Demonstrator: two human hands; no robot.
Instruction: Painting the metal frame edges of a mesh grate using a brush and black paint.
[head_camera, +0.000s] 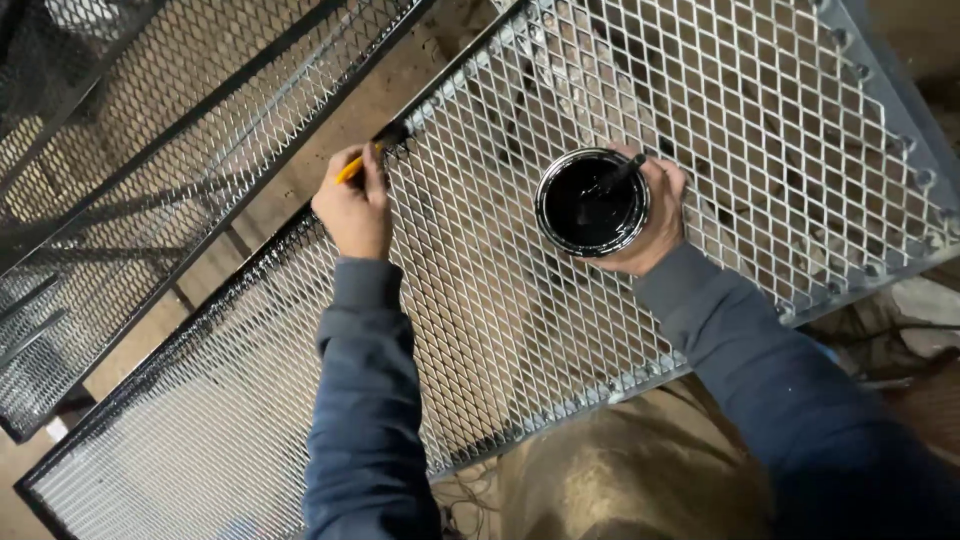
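yellow brush pinched in left hand fingertips, bristles on mesh frame

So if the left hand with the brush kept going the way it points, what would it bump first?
Probably the black-painted metal frame edge of the mesh panel; the left hand already has its yellow-handled brush there.

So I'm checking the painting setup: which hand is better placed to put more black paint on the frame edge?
Left. The left hand holds the brush with its bristles on the frame edge. The right hand is gripping the paint can on the mesh, away from that edge.
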